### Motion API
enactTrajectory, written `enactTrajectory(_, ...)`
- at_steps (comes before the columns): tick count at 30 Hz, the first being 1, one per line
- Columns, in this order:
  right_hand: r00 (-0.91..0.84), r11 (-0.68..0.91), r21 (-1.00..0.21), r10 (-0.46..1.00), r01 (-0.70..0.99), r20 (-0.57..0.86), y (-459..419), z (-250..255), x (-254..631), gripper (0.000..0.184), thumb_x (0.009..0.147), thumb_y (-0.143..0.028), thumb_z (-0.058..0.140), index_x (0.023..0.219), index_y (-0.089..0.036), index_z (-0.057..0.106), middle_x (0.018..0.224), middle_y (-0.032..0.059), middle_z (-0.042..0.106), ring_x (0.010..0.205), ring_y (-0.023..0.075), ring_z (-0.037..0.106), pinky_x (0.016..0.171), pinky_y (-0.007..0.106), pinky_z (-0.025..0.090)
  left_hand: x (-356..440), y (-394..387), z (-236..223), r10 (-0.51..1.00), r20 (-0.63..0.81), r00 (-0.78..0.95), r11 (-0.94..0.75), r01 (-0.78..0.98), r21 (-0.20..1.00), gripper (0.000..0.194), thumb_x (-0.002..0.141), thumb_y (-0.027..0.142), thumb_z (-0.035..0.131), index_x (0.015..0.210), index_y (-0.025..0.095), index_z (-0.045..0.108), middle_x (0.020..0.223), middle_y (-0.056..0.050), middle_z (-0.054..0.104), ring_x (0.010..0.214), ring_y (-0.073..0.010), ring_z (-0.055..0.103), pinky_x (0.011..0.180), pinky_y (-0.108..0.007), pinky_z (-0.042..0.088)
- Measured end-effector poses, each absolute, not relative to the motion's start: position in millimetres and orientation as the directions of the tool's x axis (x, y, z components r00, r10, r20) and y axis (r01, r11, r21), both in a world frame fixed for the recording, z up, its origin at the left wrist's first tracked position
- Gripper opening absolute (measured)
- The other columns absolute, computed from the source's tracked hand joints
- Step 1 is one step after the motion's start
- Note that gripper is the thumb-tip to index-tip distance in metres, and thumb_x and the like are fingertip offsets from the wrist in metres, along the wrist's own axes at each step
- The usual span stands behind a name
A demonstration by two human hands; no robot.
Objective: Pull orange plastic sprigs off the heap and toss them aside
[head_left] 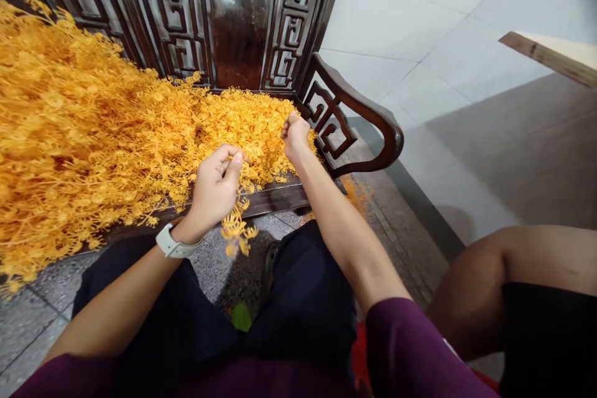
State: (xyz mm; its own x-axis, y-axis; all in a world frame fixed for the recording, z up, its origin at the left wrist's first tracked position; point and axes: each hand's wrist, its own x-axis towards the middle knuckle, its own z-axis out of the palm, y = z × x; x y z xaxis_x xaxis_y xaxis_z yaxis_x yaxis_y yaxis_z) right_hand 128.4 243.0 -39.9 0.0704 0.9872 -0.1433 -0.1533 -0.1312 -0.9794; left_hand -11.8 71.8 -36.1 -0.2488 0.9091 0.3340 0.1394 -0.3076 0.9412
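Note:
A big heap of orange plastic sprigs (93,130) covers the seat of a dark carved wooden bench (242,25). My left hand (215,186) is closed on a bunch of orange sprigs (237,230) that dangles below it over the bench's front edge. My right hand (295,135) is fisted at the heap's right end, pinching orange sprigs beside the bench's curved armrest (368,118). A white watch (173,245) sits on my left wrist.
Another person's bare knee (513,273) is close at the lower right. A pale wooden board edge (550,56) juts in at the upper right. Speckled grey floor (28,317) lies under me, with a green scrap (241,317) between my legs and white tiles beyond.

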Motion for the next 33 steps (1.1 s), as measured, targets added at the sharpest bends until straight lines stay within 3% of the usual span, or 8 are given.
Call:
enactTrajectory(7, -0.466, 0.076, -0.97, 0.867, -0.231, 0.179, 189.0, 6.0, 144.1, 0.018, 0.094, -0.035, 0.071, 0.107, -0.022, 0.067, 0.076, -0.0022, 0.061, 0.056, 0.0078, 0.046, 0.053, 0.024, 0.034, -55.6, 101.1, -40.6, 0.948, 0.089, -0.306, -0.16, -0.215, 0.964, 0.021, 0.092, 0.036, 0.072, 0.082, 0.022, 0.06, 0.047, 0.011, 0.027, 0.036, -0.0064, 0.019, 0.036, -0.021, 0.021)
enactTrajectory(10, -0.755, 0.112, -0.937, 0.563, -0.332, 0.335, 156.2, 32.1, 165.6, 0.026, 0.084, -0.038, 0.084, 0.102, -0.026, 0.07, 0.075, -0.0009, 0.064, 0.062, 0.0105, 0.053, 0.058, 0.026, 0.042, -61.1, 103.9, -40.4, 0.941, 0.018, -0.338, -0.122, -0.291, 0.949, 0.019, 0.091, 0.032, 0.072, 0.082, 0.022, 0.059, 0.046, 0.011, 0.028, 0.035, -0.0063, 0.021, 0.035, -0.02, 0.023)
enactTrajectory(13, -0.951, -0.143, -0.949, 0.176, -0.281, 0.255, 157.1, 33.0, 184.1, 0.028, 0.07, -0.046, 0.092, 0.081, -0.027, 0.075, 0.071, 0.0035, 0.065, 0.071, 0.016, 0.059, 0.063, 0.031, 0.047, -57.0, 102.2, -42.1, 0.952, -0.029, -0.304, -0.081, -0.343, 0.936, 0.015, 0.091, 0.031, 0.071, 0.085, 0.022, 0.061, 0.046, 0.011, 0.032, 0.035, -0.0065, 0.024, 0.035, -0.02, 0.025)
enactTrajectory(15, -0.959, -0.383, -0.893, 0.241, -0.238, 0.152, 174.9, 22.6, 182.2, 0.031, 0.062, -0.058, 0.091, 0.077, -0.034, 0.077, 0.076, 0.006, 0.07, 0.081, 0.0226, 0.062, 0.066, 0.038, 0.046, -52.5, 102.0, -44.3, 0.958, -0.049, -0.284, -0.055, -0.346, 0.937, 0.015, 0.091, 0.03, 0.071, 0.084, 0.022, 0.062, 0.045, 0.011, 0.033, 0.034, -0.0066, 0.025, 0.034, -0.02, 0.026)
enactTrajectory(17, -0.854, -0.494, -0.8, 0.519, -0.34, 0.042, 196.3, 11.1, 170.4, 0.029, 0.07, -0.064, 0.08, 0.082, -0.038, 0.078, 0.081, 0.005, 0.072, 0.085, 0.0247, 0.062, 0.067, 0.04, 0.044, -48.3, 102.5, -46.4, 0.959, -0.064, -0.274, -0.032, -0.331, 0.943, 0.016, 0.091, 0.03, 0.071, 0.082, 0.021, 0.061, 0.043, 0.011, 0.033, 0.033, -0.0068, 0.025, 0.034, -0.02, 0.025)
enactTrajectory(22, -0.388, -0.414, -0.785, 0.89, -0.461, -0.241, 213.6, -2.9, 144.6, 0.012, 0.092, -0.026, 0.058, 0.093, -0.021, 0.069, 0.079, 0.0013, 0.062, 0.064, 0.0118, 0.045, 0.06, 0.025, 0.042, -40.7, 104.9, -51.0, 0.968, -0.083, -0.236, 0.012, -0.286, 0.958, 0.018, 0.09, 0.031, 0.073, 0.082, 0.02, 0.061, 0.043, 0.011, 0.034, 0.033, -0.0068, 0.028, 0.035, -0.019, 0.026)
enactTrajectory(28, -0.444, -0.065, -0.996, 0.896, -0.058, -0.032, 177.6, -21.4, 132.0, 0.017, 0.091, -0.037, 0.071, 0.091, -0.02, 0.066, 0.084, -0.0004, 0.061, 0.066, 0.0107, 0.05, 0.06, 0.026, 0.038, -30.1, 104.3, -57.2, 0.974, -0.066, -0.216, 0.011, -0.243, 0.97, 0.018, 0.091, 0.035, 0.072, 0.088, 0.021, 0.062, 0.045, 0.01, 0.036, 0.035, -0.0079, 0.031, 0.037, -0.019, 0.03)
enactTrajectory(33, -0.547, 0.223, -0.973, 0.823, 0.063, 0.154, 170.4, -46.4, 118.3, 0.038, 0.093, -0.05, 0.072, 0.079, -0.021, 0.052, 0.071, -0.006, 0.048, 0.067, 0.0108, 0.045, 0.063, 0.026, 0.036, -28.7, 103.0, -62.2, 0.979, -0.045, -0.2, 0.001, -0.213, 0.977, 0.017, 0.092, 0.037, 0.072, 0.095, 0.022, 0.064, 0.047, 0.009, 0.039, 0.037, -0.0083, 0.034, 0.039, -0.019, 0.031)
